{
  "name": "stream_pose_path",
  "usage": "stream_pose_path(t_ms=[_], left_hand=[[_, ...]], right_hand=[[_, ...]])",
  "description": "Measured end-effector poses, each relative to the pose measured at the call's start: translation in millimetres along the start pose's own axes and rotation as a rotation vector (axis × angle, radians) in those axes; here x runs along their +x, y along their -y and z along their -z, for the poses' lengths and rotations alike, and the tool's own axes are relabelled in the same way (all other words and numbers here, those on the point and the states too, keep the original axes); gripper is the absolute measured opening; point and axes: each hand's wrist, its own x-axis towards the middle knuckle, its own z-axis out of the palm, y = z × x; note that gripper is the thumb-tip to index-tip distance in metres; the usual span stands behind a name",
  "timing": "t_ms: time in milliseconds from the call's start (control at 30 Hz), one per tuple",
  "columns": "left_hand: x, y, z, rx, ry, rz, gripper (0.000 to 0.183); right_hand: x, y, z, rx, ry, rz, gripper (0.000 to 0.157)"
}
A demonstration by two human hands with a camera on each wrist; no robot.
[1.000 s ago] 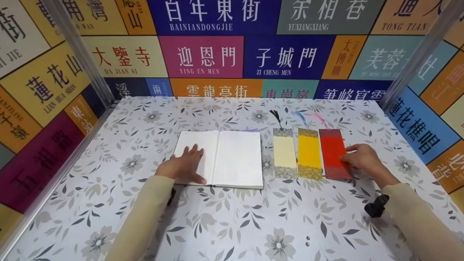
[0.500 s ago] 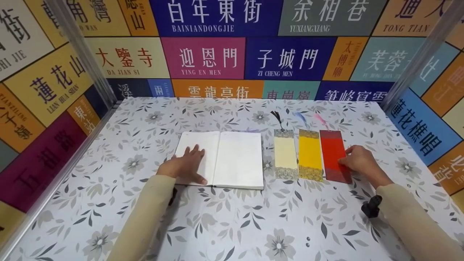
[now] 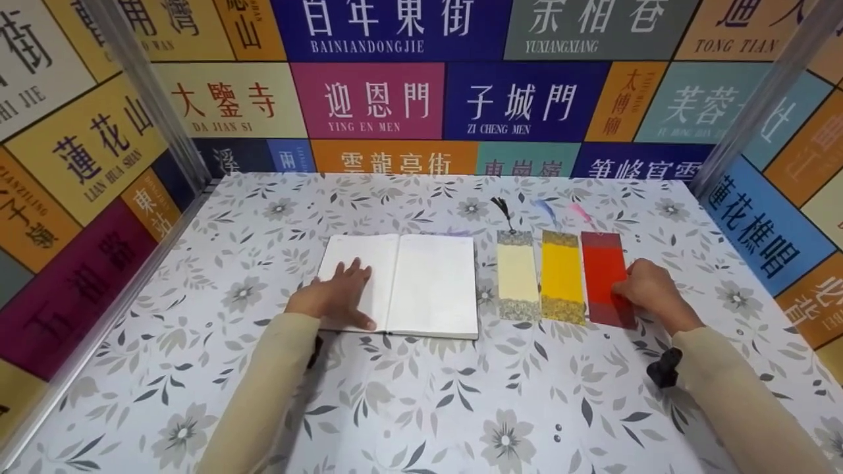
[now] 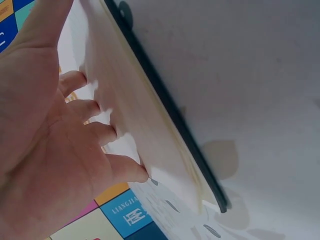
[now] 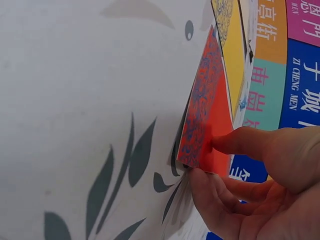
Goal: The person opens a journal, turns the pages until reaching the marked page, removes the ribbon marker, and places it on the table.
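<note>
An open notebook point(image 3: 435, 283) with blank white pages lies on the table. Its dark cover edge point(image 4: 170, 107) shows in the left wrist view. My left hand point(image 3: 336, 297) rests on the left page, fingers spread. At the right lie a cream bookmark point(image 3: 517, 273), a yellow bookmark point(image 3: 562, 273) and a red bookmark point(image 3: 602, 270), each with a tassel at its top. My right hand point(image 3: 655, 293) pinches the right edge of the red bookmark. The right wrist view shows the thumb point(image 5: 235, 140) on its face and fingers at its edge, which is slightly raised.
A white cloth point(image 3: 395, 408) with grey flowers and leaves covers the table. Panels with coloured signs point(image 3: 369, 99) stand behind it and at both sides. Clear corner posts point(image 3: 158, 99) rise at the back corners.
My right hand has shifted slightly left on the edge of the red bookmark, its wrist turning inward. My left hand stays on the page. The head view shifts slightly.
</note>
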Motion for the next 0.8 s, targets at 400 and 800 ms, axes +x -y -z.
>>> stream_pose_path(t_ms=[400, 800], left_hand=[[0.2, -2.1, 2.7, 0.032, -0.003, 0.007, 0.111], [-1.4, 1.6, 0.0, 0.019, -0.014, -0.006, 0.113]], right_hand=[[-3, -3, 1.2, 0.015, -0.026, -0.042, 0.064], [-19, 23, -6.7, -0.078, -0.119, 0.051, 0.089]])
